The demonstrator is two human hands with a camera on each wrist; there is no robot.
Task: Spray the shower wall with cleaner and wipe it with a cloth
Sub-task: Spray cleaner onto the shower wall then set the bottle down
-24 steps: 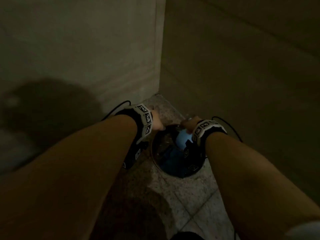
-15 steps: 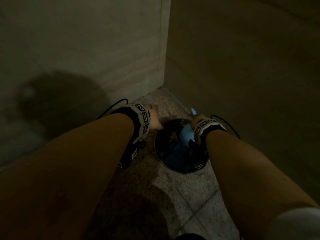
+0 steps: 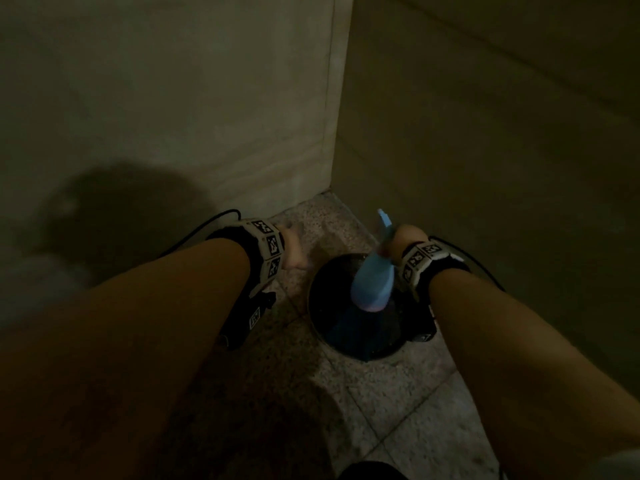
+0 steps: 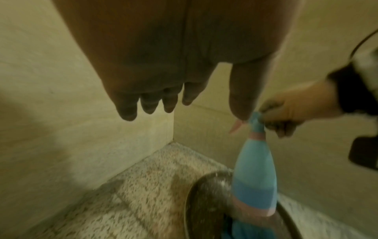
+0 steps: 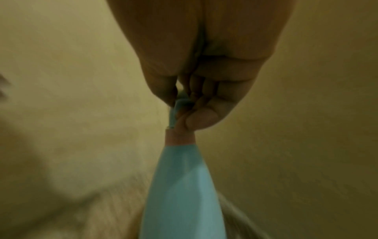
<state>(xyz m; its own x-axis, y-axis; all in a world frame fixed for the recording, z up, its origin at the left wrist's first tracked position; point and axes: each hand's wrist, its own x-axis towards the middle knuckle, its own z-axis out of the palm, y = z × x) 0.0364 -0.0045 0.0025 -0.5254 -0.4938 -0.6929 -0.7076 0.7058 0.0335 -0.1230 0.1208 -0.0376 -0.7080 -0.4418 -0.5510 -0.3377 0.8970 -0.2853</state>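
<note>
Spray bottle hangs, apparently, from right hand

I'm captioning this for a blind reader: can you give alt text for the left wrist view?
The right hand grips a light blue spray bottle by its top, its base at the rim of a dark round bucket in a shower corner. The left hand hangs open, empty.

One spray bottle, one bucket, apparently one blue cloth inside; two hands, two walls.

Shower corner (tiled walls, speckled floor)
</note>
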